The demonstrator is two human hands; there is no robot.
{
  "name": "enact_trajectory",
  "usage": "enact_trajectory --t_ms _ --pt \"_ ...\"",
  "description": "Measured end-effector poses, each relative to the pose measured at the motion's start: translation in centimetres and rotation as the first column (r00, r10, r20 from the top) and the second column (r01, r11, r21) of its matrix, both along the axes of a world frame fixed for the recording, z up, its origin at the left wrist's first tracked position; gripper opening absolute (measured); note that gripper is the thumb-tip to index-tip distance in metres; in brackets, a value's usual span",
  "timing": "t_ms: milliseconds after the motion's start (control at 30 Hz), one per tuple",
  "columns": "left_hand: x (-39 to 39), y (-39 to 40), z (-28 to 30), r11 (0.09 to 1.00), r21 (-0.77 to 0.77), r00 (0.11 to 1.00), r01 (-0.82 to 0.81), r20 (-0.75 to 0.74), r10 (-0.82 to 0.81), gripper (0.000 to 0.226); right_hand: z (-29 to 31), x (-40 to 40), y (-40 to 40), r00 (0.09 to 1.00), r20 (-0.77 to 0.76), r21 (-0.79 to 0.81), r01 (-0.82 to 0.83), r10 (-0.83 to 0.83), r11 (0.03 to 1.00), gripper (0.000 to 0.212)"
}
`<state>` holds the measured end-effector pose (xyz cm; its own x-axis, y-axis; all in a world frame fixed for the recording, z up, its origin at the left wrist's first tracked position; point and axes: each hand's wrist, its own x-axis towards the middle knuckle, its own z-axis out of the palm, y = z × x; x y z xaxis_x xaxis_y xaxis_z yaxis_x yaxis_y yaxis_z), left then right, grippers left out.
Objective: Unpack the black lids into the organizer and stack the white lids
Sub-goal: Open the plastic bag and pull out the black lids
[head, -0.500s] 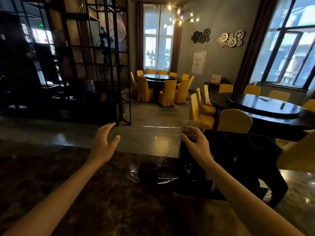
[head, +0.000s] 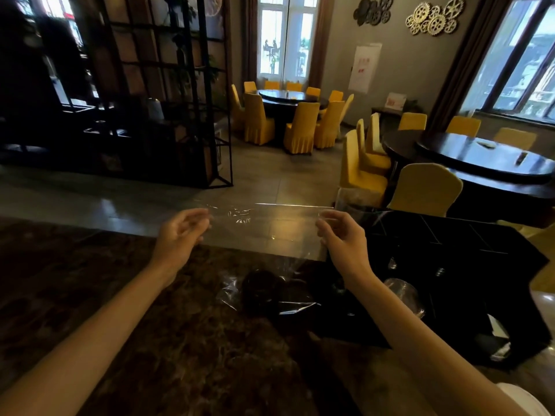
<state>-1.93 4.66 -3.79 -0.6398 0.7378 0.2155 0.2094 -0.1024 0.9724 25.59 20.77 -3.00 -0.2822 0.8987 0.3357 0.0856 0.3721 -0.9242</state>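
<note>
Both hands (head: 264, 238) pinch the clear bag (head: 270, 232); black lids (head: 264, 291) barely discernible inside.

No text can be read; the white wall poster (head: 364, 67) carries red marks too blurred to make out

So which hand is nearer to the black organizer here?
Right. The right hand pinches the clear bag beside the black organizer's left edge; the left hand holds the bag's far corner.
</note>
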Motion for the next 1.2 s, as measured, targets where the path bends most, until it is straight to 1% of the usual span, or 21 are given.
enact_trajectory --t_ms 100,167,433,600,733,800,900,1000,1200 --pt "0.0 -0.4 -0.1 0.997 0.053 0.999 -0.047 0.017 0.046 0.019 0.2 0.0 -0.3 0.999 -0.047 -0.019 -0.028 0.027 0.999 0.009" --pt "-0.2 -0.9 0.0 0.996 0.072 0.998 -0.058 0.008 0.058 0.016 0.7 0.3 -0.7 0.997 -0.068 -0.017 -0.043 0.042 0.999 0.006" --pt "0.5 -5.1 2.8 0.99 0.142 0.994 -0.006 -0.105 0.021 0.013 3.6 2.6 -3.7 0.998 -0.021 0.065 -0.054 0.055 0.996 0.014" --pt "2.0 -8.7 5.1 0.986 0.162 0.981 0.041 -0.194 -0.009 0.013 5.8 4.7 -6.8 0.995 -0.049 0.106 -0.078 0.083 0.991 0.014" --pt "3.8 -12.2 6.0 0.98 0.185 0.976 0.069 -0.218 -0.028 0.013 7.0 6.9 -9.8 0.993 -0.064 0.133 -0.095 0.104 0.986 0.01" --pt "5.0 -13.9 6.1 0.98 0.182 0.975 0.074 -0.22 -0.032 0.013 7.3 8.1 -11.2 0.992 -0.056 0.138 -0.102 0.111 0.985 0.006" --pt "7.2 -16.5 5.8 0.979 0.187 0.976 0.086 -0.215 -0.045 0.012 7.1 10.0 -13.2 0.995 -0.041 0.133 -0.089 0.095 0.987 0.009" --pt "9.4 -19.1 5.5 0.98 0.173 0.978 0.102 -0.199 -0.066 0.014 6.6 12.1 -15.6 0.996 -0.024 0.125 -0.077 0.08 0.989 0.007" --pt "13.6 -24.2 4.3 0.982 0.131 0.979 0.139 -0.169 -0.116 0.015 5.0 16.4 -20.0 0.995 0.018 0.077 -0.095 0.094 0.993 0.019"
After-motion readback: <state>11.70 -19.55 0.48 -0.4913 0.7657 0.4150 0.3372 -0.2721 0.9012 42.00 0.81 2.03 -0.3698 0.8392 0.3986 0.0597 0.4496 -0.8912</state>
